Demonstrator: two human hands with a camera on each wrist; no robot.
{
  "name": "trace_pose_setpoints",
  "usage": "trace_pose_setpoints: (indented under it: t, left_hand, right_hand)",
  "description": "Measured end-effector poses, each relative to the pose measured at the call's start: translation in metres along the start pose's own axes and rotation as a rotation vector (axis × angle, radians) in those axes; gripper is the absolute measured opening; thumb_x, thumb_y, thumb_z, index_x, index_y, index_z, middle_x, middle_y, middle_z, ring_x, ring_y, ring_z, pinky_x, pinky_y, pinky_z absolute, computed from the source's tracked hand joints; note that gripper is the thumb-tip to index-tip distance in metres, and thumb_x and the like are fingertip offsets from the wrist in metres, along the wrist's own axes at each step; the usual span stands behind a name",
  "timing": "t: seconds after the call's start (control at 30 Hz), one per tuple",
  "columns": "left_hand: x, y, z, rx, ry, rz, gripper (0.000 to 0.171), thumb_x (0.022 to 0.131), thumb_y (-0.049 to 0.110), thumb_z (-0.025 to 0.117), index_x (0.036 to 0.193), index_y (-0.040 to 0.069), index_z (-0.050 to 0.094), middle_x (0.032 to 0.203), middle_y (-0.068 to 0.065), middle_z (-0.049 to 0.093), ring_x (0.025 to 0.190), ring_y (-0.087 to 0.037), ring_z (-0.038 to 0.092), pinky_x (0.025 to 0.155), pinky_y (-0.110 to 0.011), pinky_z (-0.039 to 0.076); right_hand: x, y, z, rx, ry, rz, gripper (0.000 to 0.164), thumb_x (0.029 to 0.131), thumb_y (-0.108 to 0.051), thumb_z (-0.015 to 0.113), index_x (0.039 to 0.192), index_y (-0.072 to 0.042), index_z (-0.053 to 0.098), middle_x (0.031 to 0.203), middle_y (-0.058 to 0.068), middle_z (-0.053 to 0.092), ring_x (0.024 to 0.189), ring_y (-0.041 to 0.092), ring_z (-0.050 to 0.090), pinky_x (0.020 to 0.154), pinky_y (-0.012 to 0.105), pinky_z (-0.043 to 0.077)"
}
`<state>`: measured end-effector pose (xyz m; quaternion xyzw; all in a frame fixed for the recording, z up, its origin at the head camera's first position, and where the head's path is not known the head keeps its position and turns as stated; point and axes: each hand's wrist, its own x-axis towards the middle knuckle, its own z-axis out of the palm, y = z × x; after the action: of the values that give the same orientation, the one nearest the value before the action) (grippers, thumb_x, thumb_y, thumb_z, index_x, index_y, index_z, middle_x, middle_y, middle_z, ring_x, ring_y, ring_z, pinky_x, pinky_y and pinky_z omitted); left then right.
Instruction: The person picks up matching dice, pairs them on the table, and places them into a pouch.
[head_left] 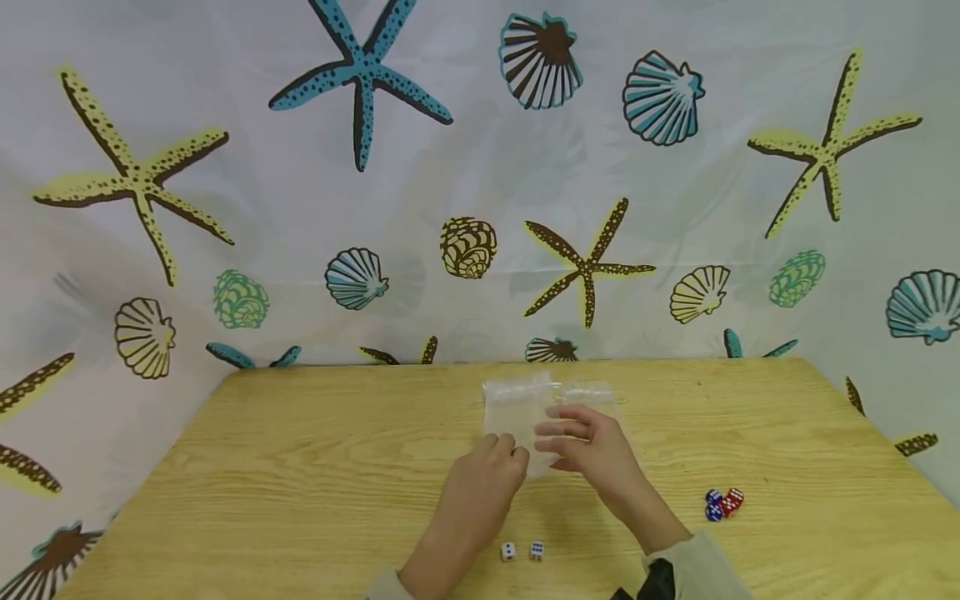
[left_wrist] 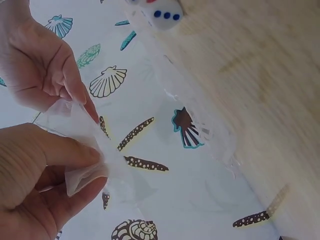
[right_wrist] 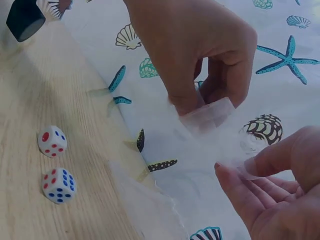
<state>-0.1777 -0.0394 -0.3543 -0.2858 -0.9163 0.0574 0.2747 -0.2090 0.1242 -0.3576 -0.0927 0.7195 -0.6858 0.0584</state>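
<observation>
- The shell-and-starfish cloth (head_left: 465, 158) hangs behind everything, its bottom edge meeting the far side of the table.
- The wooden table (head_left: 360, 442) looks hard and flat, probably a firm backing for anything pressed on it.
- The left hand (head_left: 480, 483) pinches an edge of a bag between thumb and curled fingers; its grip is narrow, with only the film between.
- The right hand (head_left: 588, 450) also has a narrow hold, thumb against fingertips on another part of that bag, the other fingers fairly straight.
- The held bag (right_wrist: 212, 117) is between the two hands, over the table. It is whitish and see-through, and should be very light, limp and perhaps a little slippery. It likely crumples easily and could tear under a hard pull, so the edges of its mouth, one in each hand, seem the best hold.
- A spare bag (head_left: 592, 392) lies on the table beyond the right hand, apparently the same soft stuff.
- Two white dice (head_left: 522, 551) sit near the left forearm, side by side and apart; blue and red dice (head_left: 723, 504) cluster to the right. All look small, hard and sturdy, easiest to pinch by opposite faces.
</observation>
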Motion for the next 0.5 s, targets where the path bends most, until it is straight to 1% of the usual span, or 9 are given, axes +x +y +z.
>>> trace_pose_setpoints:
  t: [0.07, 0.13, 0.23, 0.3, 0.37, 0.43, 0.5]
  left_hand:
    - [-0.001, 0.002, 0.001, -0.026, 0.013, -0.001, 0.011, 0.071, 0.003, 0.072, 0.075, 0.009, 0.064, 0.07, -0.001, 0.054, 0.061, -0.01, 0.051, 0.043, -0.015, 0.04]
    - [-0.001, 0.002, 0.0, -0.066, 0.011, -0.003, 0.011, 0.072, 0.004, 0.071, 0.077, 0.009, 0.063, 0.071, 0.0, 0.053, 0.062, -0.01, 0.05, 0.043, -0.015, 0.039]
    - [-0.001, 0.0, -0.003, -0.185, -0.003, -0.017, 0.014, 0.074, 0.011, 0.07, 0.086, 0.009, 0.063, 0.079, -0.001, 0.054, 0.066, -0.011, 0.052, 0.045, -0.014, 0.04]
    - [0.0, -0.004, -0.006, -0.308, -0.008, -0.044, 0.017, 0.078, 0.017, 0.068, 0.093, 0.009, 0.063, 0.085, -0.001, 0.055, 0.071, -0.012, 0.053, 0.05, -0.016, 0.043]
    - [0.0, -0.011, -0.008, -0.457, -0.001, -0.094, 0.02, 0.08, 0.019, 0.066, 0.098, 0.009, 0.062, 0.091, -0.002, 0.056, 0.075, -0.013, 0.055, 0.056, -0.019, 0.046]
    - [0.001, -0.019, -0.007, -0.627, 0.017, -0.169, 0.021, 0.081, 0.017, 0.064, 0.101, 0.009, 0.061, 0.094, -0.002, 0.057, 0.079, -0.014, 0.056, 0.062, -0.022, 0.049]
    - [0.001, -0.026, -0.004, -0.811, 0.034, -0.271, 0.024, 0.082, 0.015, 0.064, 0.104, 0.009, 0.059, 0.098, -0.004, 0.057, 0.083, -0.015, 0.056, 0.068, -0.025, 0.05]
  right_hand:
    - [0.001, 0.001, -0.003, -0.009, 0.024, -0.007, 0.038, 0.085, -0.003, 0.057, 0.122, 0.0, 0.05, 0.112, 0.02, 0.059, 0.091, 0.021, 0.064, 0.071, 0.029, 0.053]
    - [0.001, 0.001, -0.006, -0.008, 0.042, -0.012, 0.036, 0.085, -0.002, 0.057, 0.12, 0.0, 0.051, 0.112, 0.02, 0.06, 0.091, 0.021, 0.064, 0.071, 0.028, 0.053]
    - [0.002, -0.001, -0.012, 0.006, 0.063, -0.016, 0.032, 0.085, -0.001, 0.055, 0.118, 0.0, 0.053, 0.11, 0.019, 0.061, 0.091, 0.019, 0.064, 0.073, 0.028, 0.052]
    - [0.002, -0.002, -0.015, 0.006, 0.076, -0.018, 0.031, 0.086, -0.001, 0.055, 0.116, 0.0, 0.053, 0.108, 0.017, 0.062, 0.091, 0.018, 0.064, 0.073, 0.028, 0.052]
    - [0.001, -0.005, -0.017, 0.006, 0.085, -0.023, 0.029, 0.086, -0.001, 0.055, 0.115, 0.001, 0.054, 0.107, 0.017, 0.063, 0.091, 0.018, 0.064, 0.074, 0.029, 0.052]
    - [0.0, -0.008, -0.019, 0.007, 0.087, -0.025, 0.03, 0.085, -0.002, 0.056, 0.115, 0.001, 0.054, 0.107, 0.017, 0.063, 0.091, 0.018, 0.064, 0.074, 0.028, 0.052]
    - [-0.001, -0.01, -0.019, 0.013, 0.082, -0.023, 0.031, 0.085, -0.002, 0.056, 0.116, 0.001, 0.053, 0.108, 0.017, 0.062, 0.092, 0.018, 0.064, 0.074, 0.028, 0.052]
